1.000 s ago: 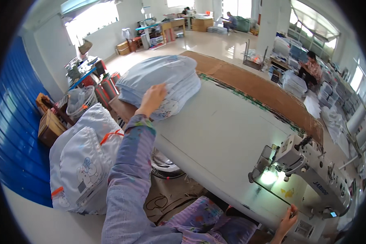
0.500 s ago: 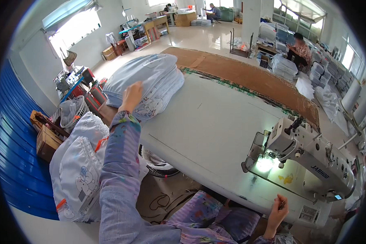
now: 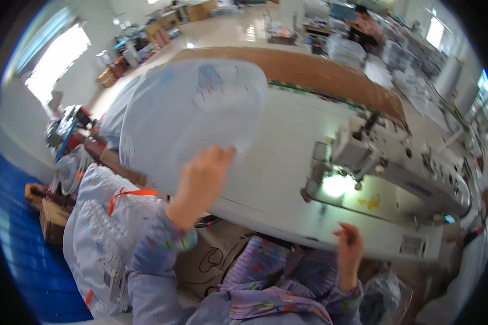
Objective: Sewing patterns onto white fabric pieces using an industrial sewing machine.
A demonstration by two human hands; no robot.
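Observation:
My left hand (image 3: 203, 181) is blurred, its fingers closed on the near edge of a pale white fabric piece (image 3: 184, 119) with a printed blue picture. That piece spreads over the left part of the sewing table (image 3: 276, 141), its far edge rounded. Beneath it, at the left, shows part of a pile of light blue fabric pieces (image 3: 115, 116); the rest is covered. My right hand (image 3: 351, 249) is raised by the table's front edge, fingers curled around something small and dark. The sewing machine (image 3: 396, 162), its lamp lit, stands beyond it to the right.
White fabric pieces with orange strips (image 3: 103, 233) hang in a heap at my left, beside a cardboard box (image 3: 54, 222) and a blue corrugated wall (image 3: 16, 238). Brown board (image 3: 309, 70) borders the table's far side. Another person (image 3: 366, 27) sits among stacked bundles at the far right.
My left hand has come nearer and to the right, drawing the top fabric piece off the pile across the table. My right hand has risen slightly. The whole view has shifted.

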